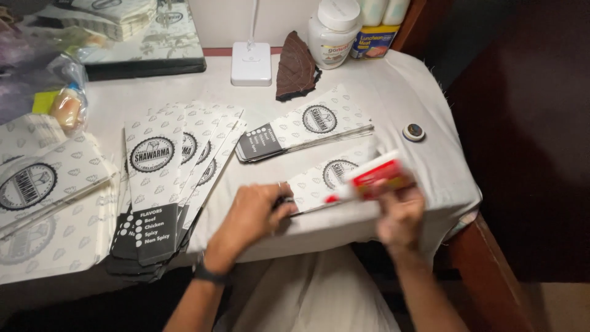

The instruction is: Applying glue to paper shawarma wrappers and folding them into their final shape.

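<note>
White lamp base [251, 63] at top centre, brown cloth [295, 66] just right of it. White jar [333, 32] and yellow box [375, 40] at upper right. Small round disc [413, 132] right of centre. Plastic bag [64, 98] at left.

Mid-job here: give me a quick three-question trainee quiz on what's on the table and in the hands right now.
1. True or false: the right hand holds a red and white tube.
2. What does the left hand press on? A) the white jar B) the printed paper bag at the table's front edge C) the round magnet-like disc
3. Fill in: the fanned pile of bags lies to the ____ of the left hand in the head view.

Key: 1 true. 2 B, the printed paper bag. 3 left.
</note>
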